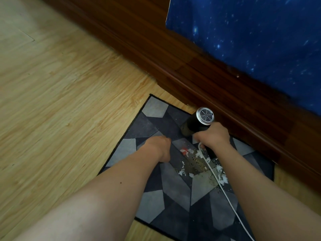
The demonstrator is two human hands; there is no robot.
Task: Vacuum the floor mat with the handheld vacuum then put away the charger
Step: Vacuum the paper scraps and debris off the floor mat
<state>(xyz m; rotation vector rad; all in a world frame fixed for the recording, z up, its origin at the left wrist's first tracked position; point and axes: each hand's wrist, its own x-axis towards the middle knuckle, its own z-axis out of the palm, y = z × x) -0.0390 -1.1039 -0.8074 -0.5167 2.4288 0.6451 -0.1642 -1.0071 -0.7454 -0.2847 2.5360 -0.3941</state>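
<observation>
The right hand (213, 136) grips the vacuum (198, 123) by its handle near the mat's (152, 202) far edge, nozzle angled down at the pile. Scraps (182, 172) lie mid-mat, uncleared. The charger cable (225, 193) trails from the handle across them. The left hand (156, 147) rests on the mat, probably bracing; its fingers are hidden, so I cannot tell how they lie.

The floor mat (173, 188) is matt, short-pile cloth. At one o'clock on it, the handheld vacuum (199, 123) is glossy black plastic with a silvery grille. At nine o'clock, the floor (60, 101) is pale satin wood.
</observation>
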